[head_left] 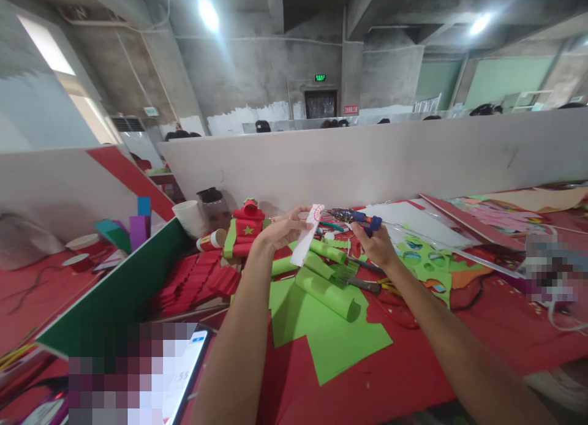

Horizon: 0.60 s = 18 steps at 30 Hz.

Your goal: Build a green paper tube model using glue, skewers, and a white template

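Observation:
My left hand (285, 228) pinches a white paper strip (303, 244) that hangs down and carries a pink drawn pattern near its top. In my right hand (377, 244) is a dark blue hot glue gun (351, 217), its nozzle pointing left at the top of the strip; whether they touch I cannot tell. Below both hands lie rolled green paper tubes (324, 293) on a flat green paper sheet (331, 339). Left of my left hand stands a red and green paper model (248, 230) with a star on its front.
Folded red paper pieces (202, 284) lie beside a green board (114, 296) at left. Paper cups (189, 217), a lidded jar (214, 204) and a phone (190, 370) are nearby. Cut-out green paper (425, 256) and scissors (361, 283) lie at right. A white partition (367, 155) rises behind.

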{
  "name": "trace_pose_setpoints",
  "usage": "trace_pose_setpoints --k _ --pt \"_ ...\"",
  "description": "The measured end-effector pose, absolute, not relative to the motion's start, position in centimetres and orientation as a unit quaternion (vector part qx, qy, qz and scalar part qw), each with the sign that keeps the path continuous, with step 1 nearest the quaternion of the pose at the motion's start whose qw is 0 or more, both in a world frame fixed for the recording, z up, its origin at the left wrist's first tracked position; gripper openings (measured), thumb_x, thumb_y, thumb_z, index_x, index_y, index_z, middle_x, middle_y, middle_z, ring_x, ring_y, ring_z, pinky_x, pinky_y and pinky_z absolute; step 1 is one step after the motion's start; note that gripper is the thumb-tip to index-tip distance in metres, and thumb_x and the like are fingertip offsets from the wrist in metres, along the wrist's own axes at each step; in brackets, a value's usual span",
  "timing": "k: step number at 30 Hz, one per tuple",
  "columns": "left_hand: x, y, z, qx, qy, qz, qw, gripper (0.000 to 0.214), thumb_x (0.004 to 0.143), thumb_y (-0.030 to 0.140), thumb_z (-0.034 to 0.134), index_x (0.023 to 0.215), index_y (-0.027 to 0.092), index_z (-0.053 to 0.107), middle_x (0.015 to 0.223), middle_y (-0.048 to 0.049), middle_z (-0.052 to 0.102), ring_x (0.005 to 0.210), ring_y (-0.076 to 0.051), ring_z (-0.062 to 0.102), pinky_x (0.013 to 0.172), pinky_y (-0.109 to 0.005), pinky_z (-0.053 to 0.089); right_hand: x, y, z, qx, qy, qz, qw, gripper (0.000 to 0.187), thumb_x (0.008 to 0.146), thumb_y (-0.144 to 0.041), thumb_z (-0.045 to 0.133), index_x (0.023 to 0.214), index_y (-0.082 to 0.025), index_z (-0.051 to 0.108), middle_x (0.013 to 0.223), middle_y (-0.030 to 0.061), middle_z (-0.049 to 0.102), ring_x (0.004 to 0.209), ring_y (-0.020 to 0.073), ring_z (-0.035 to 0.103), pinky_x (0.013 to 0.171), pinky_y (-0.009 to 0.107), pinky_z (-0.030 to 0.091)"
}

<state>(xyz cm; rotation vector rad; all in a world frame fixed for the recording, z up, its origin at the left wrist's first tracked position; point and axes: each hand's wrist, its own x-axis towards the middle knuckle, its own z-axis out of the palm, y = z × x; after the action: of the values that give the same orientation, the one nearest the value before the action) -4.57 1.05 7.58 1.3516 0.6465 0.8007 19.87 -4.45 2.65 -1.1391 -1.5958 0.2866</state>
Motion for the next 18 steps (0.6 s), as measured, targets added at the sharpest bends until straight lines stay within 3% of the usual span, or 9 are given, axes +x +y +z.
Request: trace_pose_setpoints --k 4,8,10,14,18 --pt "-4.73 1.57 7.18 0.578 0.287 0.367 0.669 0.06 0.064 0.012 0.079 0.116 0.019 0.052 0.086 -0.0014 0.069 0.065 -0.011 0.065 0.061 -0.021 0.05 19.88 -4.64 2.59 -0.461 -0.709 0.13 0.517 0.042 0.088 -0.052 0.051 0.064 -0.02 0.062 0.053 0.0008 0.059 0.056 0.0175 0.057 0.055 0.027 0.042" --pt "-4.74 1.59 7.06 0.569 0.284 0.38 0.672 0.054 0.066 0.011 0.077 0.114 0.019 0.052 0.079 0.0007 0.068 0.061 -0.01 0.063 0.06 -0.02 0.05 19.85 -4.65 2.58 -0.434 -0.713 0.154 0.528 0.038 0.087 -0.052 0.053 0.078 -0.019 0.069 0.065 0.0027 0.066 0.065 0.0199 0.061 0.06 0.028 0.045" --pt "-4.71 1.53 7.1 0.569 0.286 0.381 0.67 0.054 0.066 0.01 0.077 0.114 0.019 0.052 0.077 0.0009 0.068 0.059 -0.01 0.063 0.059 -0.02 0.049 19.87 -4.59 2.58 -0.432 -0.702 0.162 0.542 0.037 0.087 -0.053 0.054 0.082 -0.019 0.069 0.061 0.002 0.064 0.063 0.0199 0.061 0.059 0.029 0.045" --pt "-4.63 1.48 7.22 0.572 0.28 0.375 0.674 0.057 0.065 0.009 0.077 0.115 0.018 0.051 0.082 -0.0013 0.07 0.063 -0.011 0.065 0.061 -0.02 0.051 19.96 -4.5 2.62 -0.458 -0.676 0.147 0.558 0.04 0.087 -0.054 0.054 0.067 -0.02 0.062 0.046 -0.0012 0.051 0.05 0.0164 0.052 0.052 0.027 0.041" --pt "-4.44 1.2 7.4 0.582 0.28 0.369 0.669 0.054 0.065 0.01 0.077 0.113 0.018 0.052 0.076 0.0011 0.068 0.059 -0.01 0.063 0.058 -0.019 0.049 19.94 -4.52 2.75 -0.468 -0.672 0.119 0.561 0.044 0.087 -0.054 0.052 0.06 -0.021 0.056 0.046 -0.0004 0.051 0.051 0.0165 0.052 0.053 0.027 0.041"
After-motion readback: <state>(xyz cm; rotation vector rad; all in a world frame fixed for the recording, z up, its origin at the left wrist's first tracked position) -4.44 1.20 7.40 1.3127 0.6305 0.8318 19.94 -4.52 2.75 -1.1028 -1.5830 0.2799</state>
